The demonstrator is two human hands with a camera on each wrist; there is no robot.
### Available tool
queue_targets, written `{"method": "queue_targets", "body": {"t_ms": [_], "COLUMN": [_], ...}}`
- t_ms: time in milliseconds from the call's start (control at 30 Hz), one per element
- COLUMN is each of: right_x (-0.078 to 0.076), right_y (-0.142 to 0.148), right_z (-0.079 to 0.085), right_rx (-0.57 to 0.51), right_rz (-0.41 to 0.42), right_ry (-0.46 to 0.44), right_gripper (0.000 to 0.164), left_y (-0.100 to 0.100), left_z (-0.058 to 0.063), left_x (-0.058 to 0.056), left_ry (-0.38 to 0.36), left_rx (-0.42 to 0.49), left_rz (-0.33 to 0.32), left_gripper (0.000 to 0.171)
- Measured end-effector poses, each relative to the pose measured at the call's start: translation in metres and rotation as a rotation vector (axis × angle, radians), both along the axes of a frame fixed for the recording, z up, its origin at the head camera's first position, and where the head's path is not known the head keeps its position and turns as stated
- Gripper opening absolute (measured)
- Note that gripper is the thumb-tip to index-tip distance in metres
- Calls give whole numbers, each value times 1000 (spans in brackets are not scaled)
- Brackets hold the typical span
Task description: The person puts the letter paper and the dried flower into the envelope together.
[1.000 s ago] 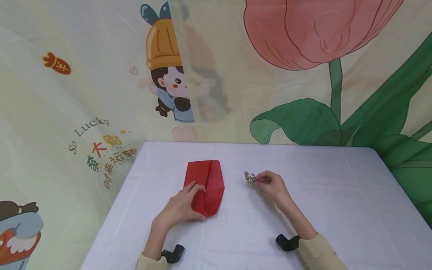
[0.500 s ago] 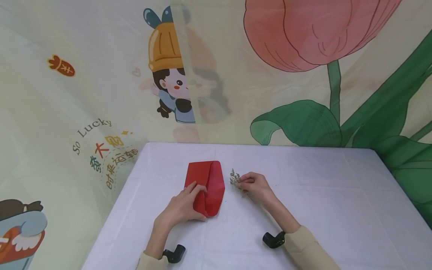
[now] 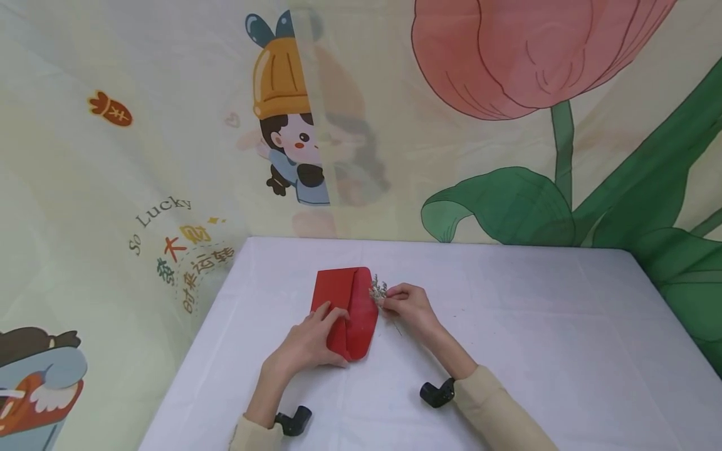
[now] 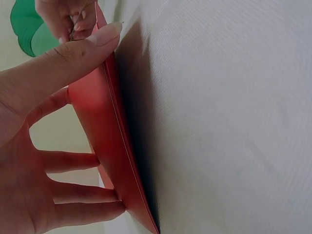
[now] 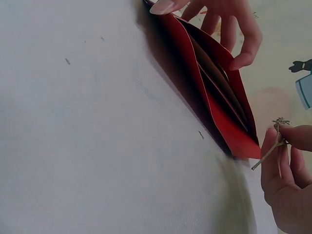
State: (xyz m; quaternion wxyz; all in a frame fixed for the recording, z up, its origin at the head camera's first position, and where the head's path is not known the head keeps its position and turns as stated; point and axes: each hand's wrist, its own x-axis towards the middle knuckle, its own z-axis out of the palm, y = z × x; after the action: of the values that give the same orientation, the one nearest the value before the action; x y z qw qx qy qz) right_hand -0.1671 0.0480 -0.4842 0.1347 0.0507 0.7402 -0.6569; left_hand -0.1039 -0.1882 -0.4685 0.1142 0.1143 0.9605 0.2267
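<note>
A red paper envelope (image 3: 333, 285) lies on the white table with its flap folded out to the right. My left hand (image 3: 310, 341) grips its near part, the thumb at the near edge and the fingers on its face, as the left wrist view shows. In the right wrist view, the envelope's mouth (image 5: 226, 131) gapes, and a brownish inner surface shows. My right hand (image 3: 410, 308) pinches a small sprig of dried flowers (image 3: 376, 289) between thumb and fingers. The flower head is over the flap's right edge; its thin stem (image 5: 263, 160) points back towards me.
The white-covered table (image 3: 536, 351) reaches back to a printed cloth backdrop (image 3: 389, 56). Tiny dark crumbs (image 5: 201, 134) are scattered on the table near the envelope. Black wrist devices (image 3: 437, 393) stick out at both sleeve cuffs.
My right hand has carried the sprig leftwards, from well right of the envelope to the edge of its flap. The left hand has stayed on the envelope, which lies about as before.
</note>
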Motion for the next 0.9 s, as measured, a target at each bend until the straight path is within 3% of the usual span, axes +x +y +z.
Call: {"method": "queue_targets", "body": {"t_ms": [633,900], "right_x": [-10,-11], "right_y": [-33,-52], "right_z": [-7,-10], "right_rx": [-78,-83], "right_rz": [-23,-10], "right_ry": [-76,-46], "right_gripper": [21,22], "left_y": [6,6], "left_z": [0,-3], "left_x": [3,2], "left_ry": [7,9], "left_rx": [-41,-49], "left_rz": [-3,6], "left_gripper": [86,86]}}
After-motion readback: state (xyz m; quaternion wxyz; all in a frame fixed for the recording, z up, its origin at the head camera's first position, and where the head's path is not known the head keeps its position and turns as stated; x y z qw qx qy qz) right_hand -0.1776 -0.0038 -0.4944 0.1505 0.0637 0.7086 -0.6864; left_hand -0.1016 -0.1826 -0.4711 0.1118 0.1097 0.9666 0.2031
